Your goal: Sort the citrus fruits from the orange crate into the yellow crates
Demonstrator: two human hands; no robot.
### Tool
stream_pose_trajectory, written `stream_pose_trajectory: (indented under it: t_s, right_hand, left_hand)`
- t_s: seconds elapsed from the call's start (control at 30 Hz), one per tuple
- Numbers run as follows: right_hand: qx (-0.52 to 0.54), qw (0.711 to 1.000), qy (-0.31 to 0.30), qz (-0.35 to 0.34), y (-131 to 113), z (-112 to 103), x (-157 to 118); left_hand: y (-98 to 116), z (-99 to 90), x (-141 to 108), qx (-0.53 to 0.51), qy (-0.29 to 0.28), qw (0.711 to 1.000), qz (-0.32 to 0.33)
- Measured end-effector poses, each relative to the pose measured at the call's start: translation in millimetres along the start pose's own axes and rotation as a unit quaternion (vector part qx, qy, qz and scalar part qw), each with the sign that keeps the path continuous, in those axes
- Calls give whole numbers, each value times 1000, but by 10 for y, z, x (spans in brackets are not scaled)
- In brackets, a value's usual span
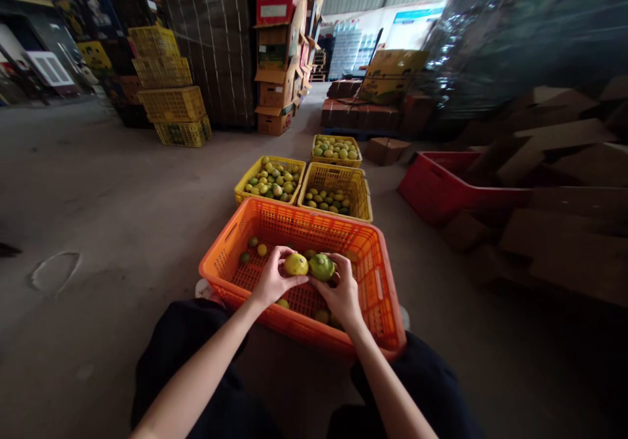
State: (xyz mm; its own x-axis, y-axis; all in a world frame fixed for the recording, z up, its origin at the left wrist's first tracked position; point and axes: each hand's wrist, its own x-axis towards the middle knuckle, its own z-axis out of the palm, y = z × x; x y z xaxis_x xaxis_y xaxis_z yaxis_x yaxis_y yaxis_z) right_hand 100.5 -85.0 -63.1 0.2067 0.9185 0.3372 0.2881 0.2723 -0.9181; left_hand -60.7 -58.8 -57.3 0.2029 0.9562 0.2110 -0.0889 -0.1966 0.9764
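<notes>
Two lemon-like fruits are held up over the orange crate (pixel 235 280): a smooth-looking, roundish yellow fruit (pixel 296 264) pinched in the left hand (pixel 275 279), and a bumpier green fruit (pixel 322 267) gripped by the right hand (pixel 342 292). The crate's made of slotted plastic, pretty shiny, with a few loose fruits (pixel 262 250) scattered inside. Three yellow lattice crates (pixel 335 169) are parked just beyond, all part-filled or fuller.

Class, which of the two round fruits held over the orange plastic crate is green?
The green round fruit in the right hand; the yellow round fruit is in the left hand.
</notes>
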Motion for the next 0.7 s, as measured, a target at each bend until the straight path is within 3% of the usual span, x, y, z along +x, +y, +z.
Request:
stream_pose_trajectory:
  t_s: [0.23,0.33,0.53,0.7]
  right_hand:
    - [132,987,-41,77,27,-52,63]
    - [187,973,-56,121,-26,-80,65]
    - [366,896,-51,248,-38,-49,85]
    - [402,864,-36,301,10,9,103]
  left_hand:
    - [63,5,31,-73,-2,995,-71]
    - [92,19,33,-148,4,979,-140]
    - [51,43,47,-318,47,915,-243]
    - [37,56,33,-267,37,927,-259]
